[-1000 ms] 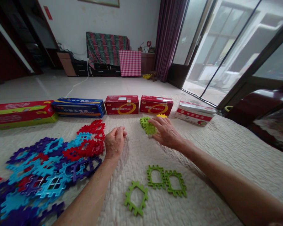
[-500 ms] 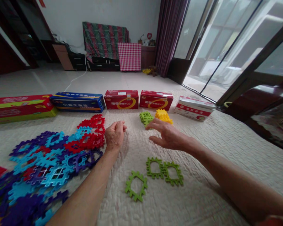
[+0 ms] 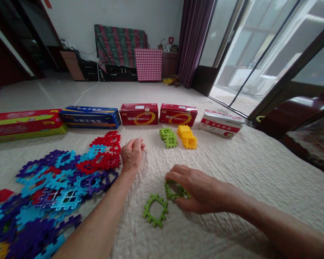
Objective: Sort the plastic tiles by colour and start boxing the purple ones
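My right hand (image 3: 194, 187) lies over the green interlocking plastic frame (image 3: 172, 190), its thumb on the near edge and its fingers on the far one. It covers part of a second green piece. Just left of it, a loose green frame (image 3: 156, 210) with a notched rim lies flat. My left hand (image 3: 132, 154) rests closed on the quilted cover beside the red pieces (image 3: 100, 162); its palm is turned away, so I cannot see inside. Farther off sit a small pile of green pieces (image 3: 168, 138) and a pile of yellow pieces (image 3: 187, 137).
Purple and light-blue pieces (image 3: 66, 198) are heaped at the left. Along the back stand a red-and-yellow box (image 3: 27, 124), a blue box (image 3: 89, 117), two red boxes (image 3: 139, 114) and a white-and-red box (image 3: 221, 124). Everything lies on a quilted cover (image 3: 248, 172).
My right hand has come back from beside the far green and yellow piles and down onto the nearer green frames. My left hand has stayed in place, closed.
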{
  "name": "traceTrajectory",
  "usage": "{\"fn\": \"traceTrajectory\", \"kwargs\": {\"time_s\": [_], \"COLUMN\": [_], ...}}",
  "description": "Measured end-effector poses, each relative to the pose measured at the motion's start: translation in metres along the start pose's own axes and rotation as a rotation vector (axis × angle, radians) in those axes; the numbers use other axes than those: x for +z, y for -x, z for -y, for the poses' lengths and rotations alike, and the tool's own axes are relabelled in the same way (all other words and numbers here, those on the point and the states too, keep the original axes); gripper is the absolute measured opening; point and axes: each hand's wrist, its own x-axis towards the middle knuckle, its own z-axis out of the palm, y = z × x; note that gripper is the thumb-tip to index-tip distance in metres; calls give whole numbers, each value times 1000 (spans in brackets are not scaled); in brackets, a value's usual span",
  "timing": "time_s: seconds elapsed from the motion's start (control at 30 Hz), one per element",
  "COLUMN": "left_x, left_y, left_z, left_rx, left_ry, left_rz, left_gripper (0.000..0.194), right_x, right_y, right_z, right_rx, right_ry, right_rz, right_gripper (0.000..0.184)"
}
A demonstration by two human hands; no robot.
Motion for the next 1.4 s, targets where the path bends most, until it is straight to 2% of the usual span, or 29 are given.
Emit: {"fn": "traceTrajectory", "kwargs": {"time_s": [0.17, 0.37, 0.53, 0.6, 0.67, 0.7, 0.8, 0.87, 0.93, 1.0, 1.13, 1.3, 1.4], "left_x": [0, 1, 1, 1, 1, 1, 1, 0, 0, 0, 0, 0, 0], "left_y": [1, 1, -1, 0, 0, 0, 1, 1, 1, 1, 1, 2, 3], "left_z": [-1, -1, 1, 1, 1, 1, 0, 0, 1, 0, -1, -3, -4], "left_rx": [-9, -21, -1, 2, -3, -7, -9, 2, 9, 12, 22, 5, 7], "left_ry": [8, 22, 23, 22, 26, 28, 18, 1, -9, -8, -3, -13, -6], "left_rz": [3, -2, 0, -1, 1, 3, 2, 1, 5, 10, 13, 15, 11], "left_gripper": [31, 29, 30, 29, 30, 30, 31, 30, 30, 30, 30, 31, 31], "right_x": [-14, -8, -6, -6, -6, -6, -5, -2, 1, 4, 2, -3, 0], "right_y": [-2, -15, -12, -9, -6, -5, -5, -7, -8, -9, -10, -12, -11], "right_z": [-24, -59, -57, -47, -37, -33, -28, -30, -32, -34, -40, -59, -66], "right_rx": [14, 140, 270, 307, 306, 282, 126, 19, -44, -48, 64, 188, 241], "right_ry": [-132, -331, -674, -706, -647, -585, -294, -134, -69, -47, -37, 54, 164], "right_rz": [-75, -227, 13, 43, -15, -88, -431, -546, -514, -487, -516, -355, -392], "right_gripper": [22, 27, 18, 16, 14, 14, 17, 18, 16, 14, 18, 17, 22]}}
